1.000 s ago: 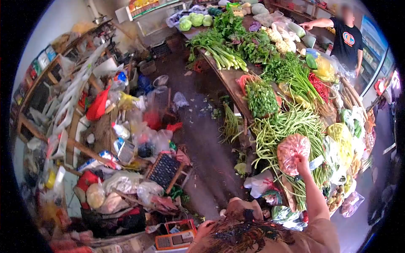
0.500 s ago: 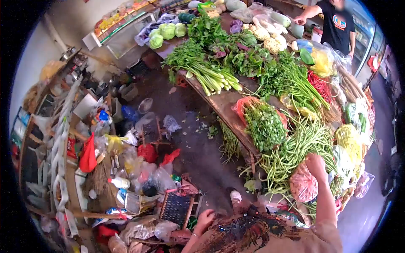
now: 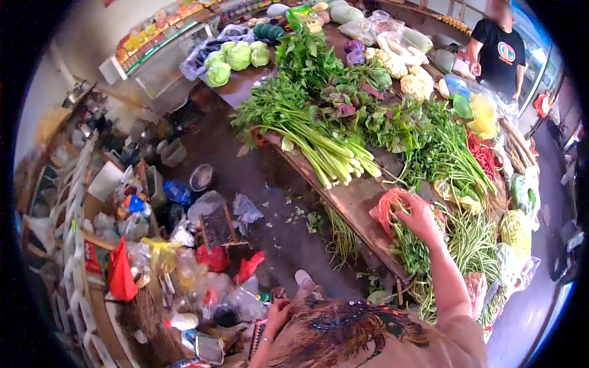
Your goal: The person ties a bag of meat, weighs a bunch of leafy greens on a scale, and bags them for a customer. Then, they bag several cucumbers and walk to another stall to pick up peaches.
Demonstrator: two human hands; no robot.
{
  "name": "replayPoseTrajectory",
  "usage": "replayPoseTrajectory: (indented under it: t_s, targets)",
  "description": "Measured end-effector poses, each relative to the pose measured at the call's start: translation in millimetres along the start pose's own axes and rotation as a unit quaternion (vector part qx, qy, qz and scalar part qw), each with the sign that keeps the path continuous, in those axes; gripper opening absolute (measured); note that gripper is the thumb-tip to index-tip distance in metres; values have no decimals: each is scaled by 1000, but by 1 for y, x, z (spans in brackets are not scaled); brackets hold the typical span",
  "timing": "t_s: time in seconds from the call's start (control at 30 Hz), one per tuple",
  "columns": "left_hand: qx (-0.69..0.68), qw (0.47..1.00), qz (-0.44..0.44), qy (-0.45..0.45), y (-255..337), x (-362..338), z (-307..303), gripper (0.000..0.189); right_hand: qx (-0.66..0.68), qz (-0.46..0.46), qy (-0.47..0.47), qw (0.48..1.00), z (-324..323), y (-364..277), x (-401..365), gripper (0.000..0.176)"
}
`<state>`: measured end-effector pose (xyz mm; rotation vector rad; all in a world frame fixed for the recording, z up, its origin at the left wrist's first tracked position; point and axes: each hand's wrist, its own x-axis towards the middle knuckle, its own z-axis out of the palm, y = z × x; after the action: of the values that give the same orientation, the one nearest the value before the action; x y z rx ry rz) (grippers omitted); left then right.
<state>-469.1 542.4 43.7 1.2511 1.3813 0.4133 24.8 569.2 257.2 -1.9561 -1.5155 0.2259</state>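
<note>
Reaching over the table, my right hand is on the bunch of leafy greens in a red plastic bag. Its fingers are bent round the upper part of the bunch, at the bag. Long green beans lie to the right of it, and a pink bag rests below them. My left hand hangs low near my body, off the table, with its fingers curled; whether anything is in them is hidden.
Celery, amaranth, cauliflower and cabbages cover the table's far part. A person in a black shirt stands at the back right. Plastic bags, baskets and a red bag clutter the left side.
My right hand has left the pink bag and moved up and left to the bagged greens. The view has shifted. The other person's outstretched arm has drawn in.
</note>
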Motion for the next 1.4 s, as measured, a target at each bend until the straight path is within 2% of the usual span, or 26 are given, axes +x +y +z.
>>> replayPoseTrajectory:
  t_s: [0.03, 0.07, 0.1, 0.17, 0.2, 0.23, 0.3, 0.37, 0.43, 0.53, 0.63, 0.67, 0.7, 0.77, 0.8, 0.83, 0.9, 0.93, 0.97, 1.03, 1.07, 1.13, 1.17, 1.23, 1.27, 1.4]
  targets:
    - [11, 1000, -9, -3, 19, 10, -13, 25, -6, 8, -4, 1000, 7, -6, 14, 48]
    - [-81, 994, -75, -13, 40, 21, -27, 25, 2, 46, -2, 999, 14, -14, 29, 49]
    - [-78, 994, -75, -19, 59, 38, -45, 25, 13, 83, 5, 996, 22, -23, 48, 49]
    - [72, 991, 105, -40, 92, 67, -78, 24, 14, 91, 4, 996, 30, -39, 83, 53]
    - [113, 991, 61, -24, 133, 68, -88, 24, -6, 67, 30, 997, 37, -41, 96, 55]
    - [119, 991, 58, -32, 129, 85, -99, 24, -25, 43, 58, 997, 42, -42, 110, 57]
    - [27, 999, 39, -10, 117, 129, -120, 24, -46, 56, 55, 996, 46, -44, 141, 62]
    - [57, 998, 26, -6, 135, 153, -127, 24, -125, 56, 85, 987, 53, -33, 176, 69]
    - [-34, 998, 44, -13, 137, 175, -128, 23, -145, 81, 94, 982, 54, -35, 215, 79]
    - [-12, 998, 30, -46, 155, 198, -118, 22, -174, 86, 98, 976, 61, -22, 282, 92]
    - [-3, 998, 23, -57, 120, 230, -108, 20, -201, 125, 72, 969, 83, 2, 349, 108]
    - [11, 994, 94, -48, 117, 236, -104, 19, -217, 120, 75, 966, 92, 7, 366, 111]
    - [12, 994, 92, -49, 120, 247, -104, 19, -237, 113, 79, 962, 102, 14, 382, 113]
    - [-131, 987, 13, -96, 124, 265, -100, 19, -266, 127, -21, 955, 120, 27, 409, 98]
    - [12, 991, 112, -74, 131, 265, -99, 19, -302, 76, -17, 950, 141, 62, 422, 66]
    - [11, 992, 105, -75, 139, 266, -99, 19, -303, 78, -25, 950, 133, 55, 427, 66]
    - [-21, 998, 31, -55, 158, 278, -102, 21, -174, 74, 63, 980, 101, 39, 436, 39]
    - [-107, 992, -1, -64, 150, 287, -100, 23, -186, 48, 148, 970, 90, 38, 437, 30]
    - [-108, 992, -3, -70, 165, 289, -98, 23, -176, 56, 144, 972, 66, 27, 440, 32]
    - [23, 994, 36, -104, 218, 295, -95, 24, -136, 8, 219, 966, 27, 13, 435, 32]
    - [57, 989, 86, -107, 231, 301, -92, 22, -133, 2, 222, 966, 7, -5, 433, 32]
    - [53, 986, 75, -136, 243, 325, -89, 21, -110, -10, 256, 960, -20, -20, 429, 30]
    - [46, 985, 64, -156, 249, 337, -85, 20, -89, -44, 250, 963, -32, -18, 430, 29]
    - [5, 981, 52, -188, 288, 354, -81, 20, -87, -60, 283, 953, -47, -42, 424, 28]
    - [40, 977, 106, -182, 315, 361, -77, 19, -128, -63, 302, 943, -49, -49, 423, 27]
    - [164, 925, 320, -121, 428, 398, -74, 20, -119, -55, 289, 948, -54, -68, 418, 25]
